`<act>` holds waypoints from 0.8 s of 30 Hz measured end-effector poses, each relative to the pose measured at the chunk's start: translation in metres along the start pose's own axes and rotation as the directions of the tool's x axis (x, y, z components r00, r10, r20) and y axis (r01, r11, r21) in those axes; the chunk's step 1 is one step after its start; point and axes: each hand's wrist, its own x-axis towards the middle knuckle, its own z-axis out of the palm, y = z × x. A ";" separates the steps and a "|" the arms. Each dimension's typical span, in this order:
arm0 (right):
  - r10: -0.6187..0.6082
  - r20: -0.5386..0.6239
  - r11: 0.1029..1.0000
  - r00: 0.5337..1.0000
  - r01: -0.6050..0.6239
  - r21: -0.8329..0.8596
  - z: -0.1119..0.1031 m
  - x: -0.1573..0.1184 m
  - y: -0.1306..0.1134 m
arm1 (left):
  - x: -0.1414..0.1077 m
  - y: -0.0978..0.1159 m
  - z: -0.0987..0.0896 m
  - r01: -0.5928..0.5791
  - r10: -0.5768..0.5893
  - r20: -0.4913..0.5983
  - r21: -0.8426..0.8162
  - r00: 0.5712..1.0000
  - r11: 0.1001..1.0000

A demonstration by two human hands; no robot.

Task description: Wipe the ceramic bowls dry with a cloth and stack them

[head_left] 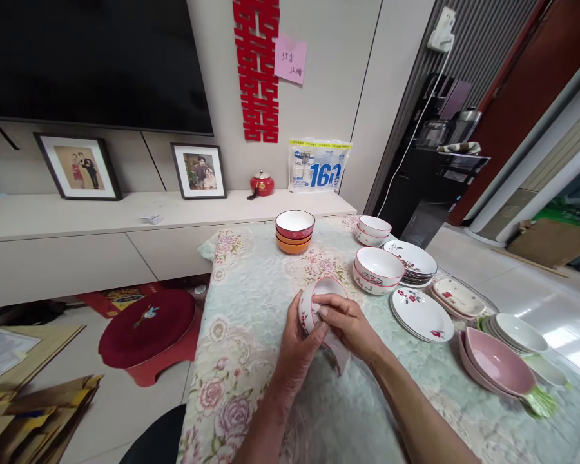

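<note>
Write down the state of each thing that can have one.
Held bowl: tilted, in the left grip
Cloth: bunched at the right grip, one end hanging
Red and orange bowls: upright, nested
White bowls: upright, nested in two stacks
Plates: face up, stacked
Pink dishes: face up, nested
Rectangular dishes: stacked
Jar: lid on
Television: screen dark
Picture frames: standing
Packet: upright
Stool: upright

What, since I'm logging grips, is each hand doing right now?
Left hand: closed, holding the bowl.
Right hand: closed, holding a cloth at the bowl.
</note>
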 end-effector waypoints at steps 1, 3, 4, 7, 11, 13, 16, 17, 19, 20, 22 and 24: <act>-0.001 0.053 1.000 0.999 0.002 -0.025 0.000 -0.001 -0.002 | 0.000 0.001 -0.001 -0.014 0.014 -0.022 0.007 1.000 1.000; -0.077 0.122 0.978 0.990 0.099 -0.184 0.000 -0.002 -0.005 | 0.001 -0.001 -0.003 -0.044 0.045 -0.054 0.024 0.998 0.999; -0.130 0.149 0.941 0.980 0.169 -0.292 0.001 -0.003 -0.006 | 0.002 -0.003 -0.003 -0.053 0.055 -0.064 0.032 0.996 0.998; -0.263 0.163 0.704 0.951 0.304 -0.641 0.003 -0.002 -0.004 | 0.004 -0.005 -0.004 -0.051 0.054 -0.087 0.043 0.995 0.998; -0.375 0.118 0.392 0.919 0.273 -0.879 0.005 -0.002 0.003 | 0.004 -0.001 0.001 -0.046 0.049 -0.089 0.038 0.995 0.998; -0.385 0.101 0.358 0.918 0.249 -0.900 0.006 -0.002 0.005 | 0.003 0.000 0.002 -0.057 0.060 -0.071 0.038 0.996 0.998; -0.319 0.014 0.459 0.948 0.167 -0.873 0.008 -0.002 0.006 | 0.003 -0.003 0.001 -0.083 0.086 -0.060 0.047 0.994 0.995; -0.280 -0.018 0.534 0.960 0.141 -0.833 0.008 -0.002 0.006 | 0.003 -0.005 0.000 -0.087 0.090 -0.061 0.053 0.994 0.995; -0.189 -0.040 0.729 0.981 0.112 -0.675 0.009 -0.001 0.004 | 0.003 -0.006 -0.001 -0.099 0.103 -0.063 0.062 0.993 0.993; -0.141 -0.028 0.827 0.990 0.103 -0.552 0.009 -0.001 0.003 | 0.003 -0.006 -0.002 -0.108 0.112 -0.063 0.067 0.992 0.992; -0.059 0.034 0.960 0.998 0.066 -0.271 0.010 -0.002 -0.002 | 0.002 -0.004 -0.003 -0.117 0.123 -0.068 0.089 0.990 0.989; -0.003 0.095 0.998 0.995 0.009 -0.065 0.010 -0.003 -0.009 | 0.003 -0.001 -0.005 -0.121 0.132 -0.090 0.116 0.987 0.986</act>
